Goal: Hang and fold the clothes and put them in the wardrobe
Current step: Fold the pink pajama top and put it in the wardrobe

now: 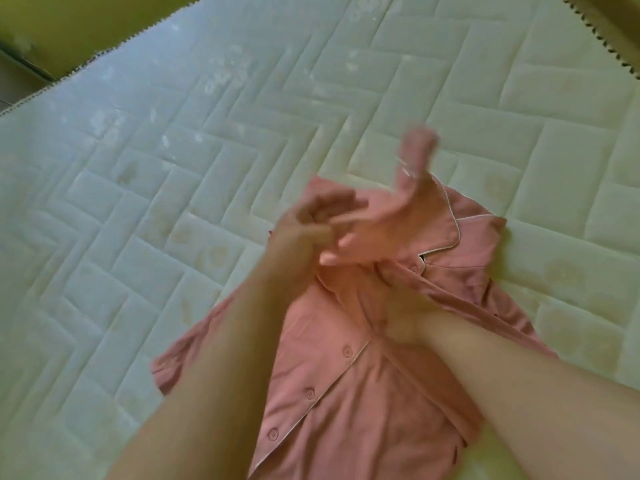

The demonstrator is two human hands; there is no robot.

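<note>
Pink buttoned fabric shirt [346,393]: my left hand [308,223] pinches its raised sleeve [412,157]; my right hand [398,317] rests mid-shirt, grip unreadable. I'd lay the sleeve flat across the buttons.

Raised sleeve [415,147] of pink shirt [346,393] smeared by motion, right hand [401,317] blurred, its fingers not readable, shirt hem cut by bottom edge, both forearms cut off at picture border
</note>
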